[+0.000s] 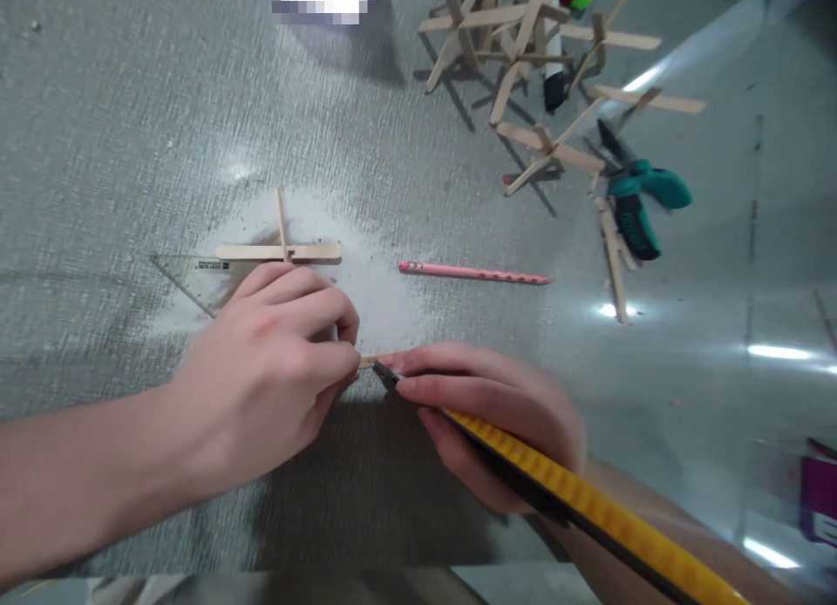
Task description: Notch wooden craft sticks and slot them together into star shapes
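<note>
My left hand (281, 352) pinches one end of a small wooden craft stick (368, 360) near the table's front edge. In my right hand (497, 404) is a yellow and black utility knife (555, 483), its blade tip touching the stick just right of my left fingertips. Most of the stick is hidden by my fingers. Behind my left hand lie a clear set square (187, 278) and a craft stick (317, 253) with another thin stick (281, 214) crossing it. A pink pencil (477, 274) rests beyond my right hand.
Several joined craft-stick pieces (516, 60) stand at the back right, with a black-capped marker (554, 86) among them. Teal-handled pliers (637, 191) lie by loose sticks (613, 261). Pale dust (385, 300) covers the middle of the grey table (118, 186). A purple item (819, 500) is at far right.
</note>
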Demonstrator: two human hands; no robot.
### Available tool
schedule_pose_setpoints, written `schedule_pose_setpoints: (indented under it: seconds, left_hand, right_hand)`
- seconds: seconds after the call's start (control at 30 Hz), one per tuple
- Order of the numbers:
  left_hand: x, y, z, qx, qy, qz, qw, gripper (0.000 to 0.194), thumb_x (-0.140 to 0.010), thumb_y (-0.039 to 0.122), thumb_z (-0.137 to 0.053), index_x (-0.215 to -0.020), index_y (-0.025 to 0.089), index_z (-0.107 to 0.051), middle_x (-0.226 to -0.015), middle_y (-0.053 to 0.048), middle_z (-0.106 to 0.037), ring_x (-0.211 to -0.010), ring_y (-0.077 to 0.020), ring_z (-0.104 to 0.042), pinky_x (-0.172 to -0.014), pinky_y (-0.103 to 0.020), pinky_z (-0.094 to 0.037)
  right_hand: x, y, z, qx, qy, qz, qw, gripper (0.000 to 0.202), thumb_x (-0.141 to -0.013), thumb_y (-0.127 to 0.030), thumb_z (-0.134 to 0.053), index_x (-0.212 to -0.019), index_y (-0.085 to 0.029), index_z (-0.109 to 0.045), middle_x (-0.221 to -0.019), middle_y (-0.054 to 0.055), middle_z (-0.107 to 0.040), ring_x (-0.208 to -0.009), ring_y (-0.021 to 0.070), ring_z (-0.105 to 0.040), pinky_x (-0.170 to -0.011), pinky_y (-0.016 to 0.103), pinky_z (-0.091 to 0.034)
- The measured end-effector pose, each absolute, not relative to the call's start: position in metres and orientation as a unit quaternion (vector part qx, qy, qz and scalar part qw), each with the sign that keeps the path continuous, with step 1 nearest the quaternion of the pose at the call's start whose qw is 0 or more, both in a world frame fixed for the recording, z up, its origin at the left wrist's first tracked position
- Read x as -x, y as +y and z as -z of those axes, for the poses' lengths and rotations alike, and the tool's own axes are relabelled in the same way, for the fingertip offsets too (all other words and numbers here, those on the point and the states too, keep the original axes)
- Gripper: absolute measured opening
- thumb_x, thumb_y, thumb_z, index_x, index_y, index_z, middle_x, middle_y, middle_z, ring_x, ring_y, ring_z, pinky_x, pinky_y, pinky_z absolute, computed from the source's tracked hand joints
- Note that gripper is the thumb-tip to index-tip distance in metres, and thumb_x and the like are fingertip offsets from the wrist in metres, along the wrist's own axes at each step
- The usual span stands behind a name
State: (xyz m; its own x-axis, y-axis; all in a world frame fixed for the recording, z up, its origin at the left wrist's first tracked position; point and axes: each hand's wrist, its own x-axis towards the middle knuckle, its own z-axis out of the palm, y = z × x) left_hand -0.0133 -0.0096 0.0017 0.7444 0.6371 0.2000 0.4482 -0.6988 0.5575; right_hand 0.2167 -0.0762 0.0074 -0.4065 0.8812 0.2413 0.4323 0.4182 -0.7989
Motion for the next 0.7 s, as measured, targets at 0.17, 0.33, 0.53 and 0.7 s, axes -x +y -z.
schedule_pose_setpoints:
  seconds: [0.17, 0.33, 0.53, 0.7]
  left_hand:
    - [0.0134, -0.0085, -0.0007, -0.902, 0.297, -0.187, 0.250, 0.024, -0.087, 0.008, -0.062, -0.068, 0.020, -0.069, -0.089, 0.002, -0.069, -0.087, -0.0189, -0.056, -0.085, -0.039, -0.041]
    - [0.0145, -0.0094, -0.0008, -0.908, 0.295, -0.180, 0.238, 0.024, -0.089, 0.009, -0.061, -0.070, 0.021, -0.069, -0.089, 0.002, -0.069, -0.087, -0.0186, -0.057, -0.087, -0.039, -0.041]
    - [0.0139, -0.0096, -0.0011, -0.909, 0.294, -0.174, 0.239, 0.024, -0.090, 0.010, -0.060, -0.071, 0.020, -0.069, -0.090, 0.001, -0.069, -0.087, -0.0186, -0.057, -0.088, -0.039, -0.041]
    - [0.0145, -0.0096, -0.0016, -0.908, 0.295, -0.171, 0.243, 0.025, -0.092, 0.010, -0.058, -0.071, 0.020, -0.069, -0.090, 0.001, -0.070, -0.087, -0.0175, -0.057, -0.088, -0.038, -0.041]
  right_hand:
    - [-0.2167, -0.0765, -0.0065, 0.432, -0.771, -0.327, 0.333, 0.030, -0.084, -0.004, -0.060, -0.109, -0.019, -0.070, -0.111, 0.012, -0.076, -0.099, 0.0188, -0.077, -0.085, 0.028, -0.065]
    - [-0.2157, -0.0750, -0.0069, 0.431, -0.774, -0.330, 0.327, 0.032, -0.085, -0.004, -0.060, -0.110, -0.022, -0.069, -0.109, 0.011, -0.077, -0.097, 0.0197, -0.078, -0.082, 0.029, -0.066]
    - [-0.2181, -0.0747, -0.0085, 0.425, -0.777, -0.331, 0.324, 0.031, -0.084, -0.003, -0.060, -0.109, -0.017, -0.070, -0.109, 0.014, -0.077, -0.099, 0.0197, -0.077, -0.086, 0.027, -0.065]
    - [-0.2172, -0.0753, -0.0082, 0.429, -0.778, -0.332, 0.317, 0.033, -0.085, -0.004, -0.058, -0.111, -0.022, -0.068, -0.109, 0.012, -0.077, -0.099, 0.0196, -0.077, -0.083, 0.029, -0.066]
